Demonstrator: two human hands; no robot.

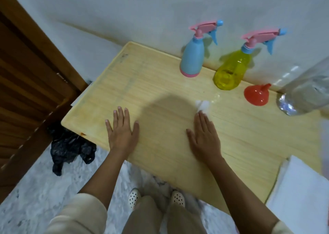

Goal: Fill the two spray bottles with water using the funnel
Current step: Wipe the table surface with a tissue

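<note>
A person's left hand (122, 128) lies flat on the wooden counter (160, 84), fingers straight and spread. The right hand (204, 136), fingers straight and close together, touches a white tissue (203, 105). The blue spray bottle (192, 59) and yellow spray bottle (229, 72) stand at one o'clock, and the red funnel (256, 96) sits mouth-down at two o'clock.

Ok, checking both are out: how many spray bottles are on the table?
2. The blue spray bottle stands at the back of the table; the yellow spray bottle stands to its right, near the red funnel. None looks hidden.
</note>
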